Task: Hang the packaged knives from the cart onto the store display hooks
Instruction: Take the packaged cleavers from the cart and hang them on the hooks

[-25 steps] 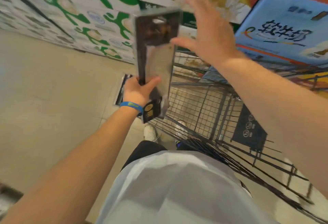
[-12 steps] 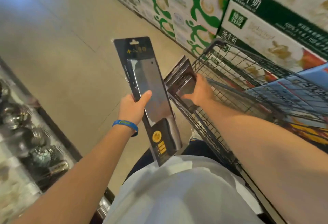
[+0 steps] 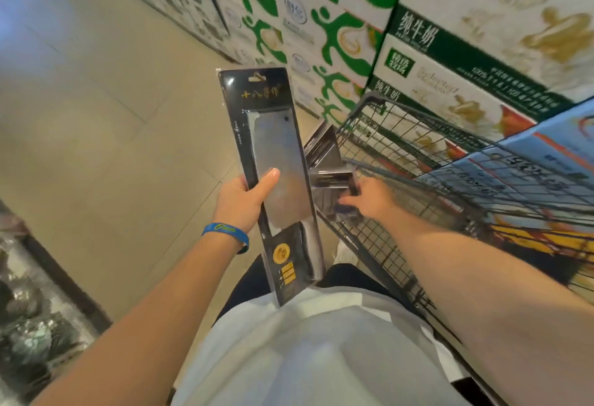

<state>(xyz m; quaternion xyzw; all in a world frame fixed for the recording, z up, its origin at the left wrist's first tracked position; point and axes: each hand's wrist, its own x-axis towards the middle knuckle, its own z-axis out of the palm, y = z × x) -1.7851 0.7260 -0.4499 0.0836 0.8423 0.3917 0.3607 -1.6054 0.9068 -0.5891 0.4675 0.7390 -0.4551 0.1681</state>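
L hand (image 3: 243, 200) clamped on packaged cleaver (image 3: 273, 161) (thumb across front), held just left of cart (image 3: 398, 135) | R hand (image 3: 373, 200) inside cart at packaged knives (image 3: 324, 152), fingers blurred, can't tell grip

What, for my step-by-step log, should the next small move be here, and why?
Probably the right hand should close its fingers on the nearest of the packages in the cart and lift it out. The left hand already grips one packaged knife, hang hole upward, while the right hand reaches among the stacked packages; blur hides whether it grips one yet.
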